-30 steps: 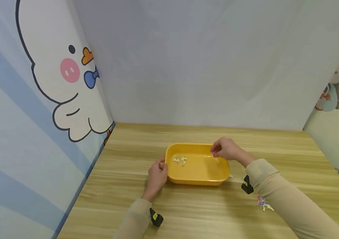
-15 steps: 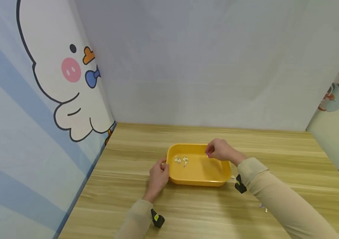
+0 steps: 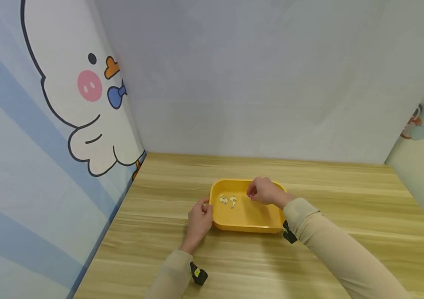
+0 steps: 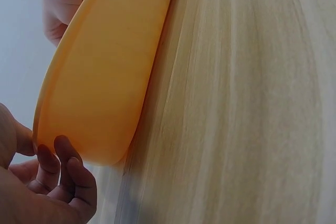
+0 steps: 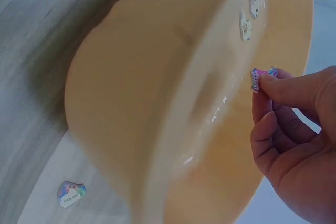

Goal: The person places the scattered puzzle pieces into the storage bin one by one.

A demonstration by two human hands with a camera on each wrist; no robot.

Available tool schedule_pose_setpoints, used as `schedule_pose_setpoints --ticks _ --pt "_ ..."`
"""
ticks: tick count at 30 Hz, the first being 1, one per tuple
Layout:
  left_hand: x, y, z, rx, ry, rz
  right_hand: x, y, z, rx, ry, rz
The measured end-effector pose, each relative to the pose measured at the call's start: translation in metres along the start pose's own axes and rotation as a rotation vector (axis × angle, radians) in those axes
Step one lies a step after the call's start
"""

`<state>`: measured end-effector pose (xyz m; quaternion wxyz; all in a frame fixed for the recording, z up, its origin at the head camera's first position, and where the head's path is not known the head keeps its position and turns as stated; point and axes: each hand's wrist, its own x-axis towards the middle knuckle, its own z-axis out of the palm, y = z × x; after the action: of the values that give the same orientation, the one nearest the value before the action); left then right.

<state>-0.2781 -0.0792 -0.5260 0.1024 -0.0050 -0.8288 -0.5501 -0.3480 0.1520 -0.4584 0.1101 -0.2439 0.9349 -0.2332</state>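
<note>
A yellow rectangular tray [image 3: 242, 218] with raised sides sits on the wooden table. At its left end my left hand [image 3: 200, 216] holds the rim; the left wrist view shows curled fingers [image 4: 68, 153] against the outer wall and the thumb at the edge. My right hand [image 5: 299, 129] pinches a small flat pink-and-purple cut-out [image 5: 256, 80] between thumb and index finger, above the tray's inside. Two pale cut-outs, one [image 3: 223, 200] beside the other [image 3: 233, 201], lie apart on the tray floor at the left.
Another colourful cut-out [image 5: 71, 194] lies on the table outside the tray in the right wrist view. A grey-white wall [image 3: 257, 83] stands behind the table [image 3: 182, 166], with printed side panels at left [image 3: 58, 166] and right.
My right hand has moved left over the tray, carrying the pinched cut-out from near the right end towards the middle. The left hand keeps its hold on the left end.
</note>
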Motion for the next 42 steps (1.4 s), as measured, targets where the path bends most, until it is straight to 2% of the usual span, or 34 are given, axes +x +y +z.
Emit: schedule_pose_setpoints --ticks 8,14,19,28,42 --pt "-0.001 0.001 -0.001 0.004 -0.006 -0.012 0.006 0.002 0.009 -0.015 -0.005 0.019" --pt "0.000 0.001 -0.002 0.007 0.002 0.001 0.015 0.000 0.016 -0.036 -0.025 0.055" --pt "0.001 0.002 -0.002 0.005 -0.011 -0.018 0.021 -0.002 0.021 -0.034 -0.038 0.064" --pt "-0.001 0.002 -0.002 0.004 -0.012 -0.025 0.026 -0.001 0.032 -0.017 -0.015 0.049" --pt "-0.001 0.000 -0.002 0.008 -0.015 -0.011 0.030 0.003 0.038 -0.018 0.001 0.107"
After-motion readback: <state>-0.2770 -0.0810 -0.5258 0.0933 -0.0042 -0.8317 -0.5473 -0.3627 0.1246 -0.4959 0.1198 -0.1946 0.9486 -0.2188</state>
